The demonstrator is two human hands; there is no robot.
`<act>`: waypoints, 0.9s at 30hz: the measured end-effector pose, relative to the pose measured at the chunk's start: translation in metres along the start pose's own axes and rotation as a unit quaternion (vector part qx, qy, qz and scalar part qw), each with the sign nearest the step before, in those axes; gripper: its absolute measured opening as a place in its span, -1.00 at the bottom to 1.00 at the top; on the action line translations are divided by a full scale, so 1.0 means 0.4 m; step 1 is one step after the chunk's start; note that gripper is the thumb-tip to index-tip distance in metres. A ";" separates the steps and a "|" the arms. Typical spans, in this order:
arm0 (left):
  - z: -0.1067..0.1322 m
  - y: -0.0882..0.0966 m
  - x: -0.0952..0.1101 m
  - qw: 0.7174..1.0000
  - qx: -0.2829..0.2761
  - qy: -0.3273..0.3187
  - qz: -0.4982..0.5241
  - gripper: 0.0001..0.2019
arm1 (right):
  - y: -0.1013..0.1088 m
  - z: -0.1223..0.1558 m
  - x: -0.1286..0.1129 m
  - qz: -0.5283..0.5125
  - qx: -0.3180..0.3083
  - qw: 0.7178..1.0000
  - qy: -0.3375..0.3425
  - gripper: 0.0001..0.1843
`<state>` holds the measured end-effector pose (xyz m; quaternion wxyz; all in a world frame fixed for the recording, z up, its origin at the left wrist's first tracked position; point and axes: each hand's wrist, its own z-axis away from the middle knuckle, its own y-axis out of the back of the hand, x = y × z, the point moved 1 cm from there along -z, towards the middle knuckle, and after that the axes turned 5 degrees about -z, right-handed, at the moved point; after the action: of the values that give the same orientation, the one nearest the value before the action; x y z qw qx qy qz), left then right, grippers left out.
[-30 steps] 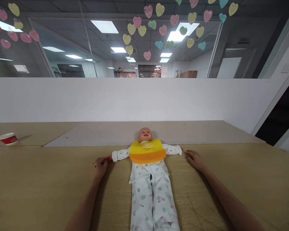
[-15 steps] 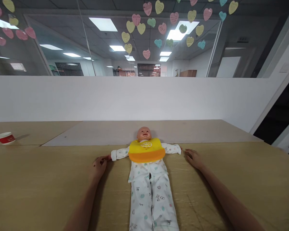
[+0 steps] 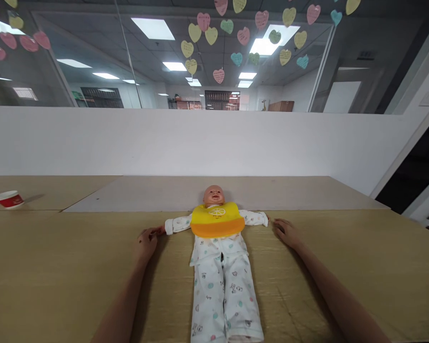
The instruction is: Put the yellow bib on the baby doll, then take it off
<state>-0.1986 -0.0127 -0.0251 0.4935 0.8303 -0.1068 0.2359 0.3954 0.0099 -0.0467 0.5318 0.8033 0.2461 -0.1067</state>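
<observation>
A baby doll [image 3: 224,286] lies on its back with its arms spread wide, in white printed pyjamas. A yellow and orange silicone bib [image 3: 217,220] with a citrus-slice print covers its chest. On the left, my left hand [image 3: 147,242] rests on the table, its fingers closed at the doll's small hand, which they partly hide. My right hand [image 3: 286,232] lies beside the doll's other sleeve end, fingers stretched toward it with a narrow gap. Nothing shows in my right hand.
The brown table [image 3: 64,276] meets a grey board [image 3: 157,193] at the back. A red and white paper cup [image 3: 10,200] stands tilted-looking at the far left. Behind rise a white wall [image 3: 164,143] and glass with heart-shaped notes [image 3: 219,76].
The camera view has tipped slightly, so the scene sits a little higher in the picture. Both hands and the doll keep nearly the same places relative to each other.
</observation>
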 end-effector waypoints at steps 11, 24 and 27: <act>0.001 0.003 -0.005 1.000 -0.015 0.000 0.005 -0.58 | 0.008 0.001 -0.007 0.008 -0.009 1.000 0.000 -0.59; 0.008 0.016 0.011 1.000 -0.010 -0.002 0.007 -0.60 | -0.009 -0.001 0.016 0.003 0.001 1.000 0.016 -0.57; 0.007 0.014 0.013 1.000 -0.009 0.001 0.014 -0.62 | -0.010 -0.001 0.019 0.003 -0.001 1.000 0.016 -0.56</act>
<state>-0.1957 -0.0175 -0.0192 0.4980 0.8240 -0.1198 0.2422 0.3998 0.0135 -0.0530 0.5291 0.8051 0.2518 -0.0921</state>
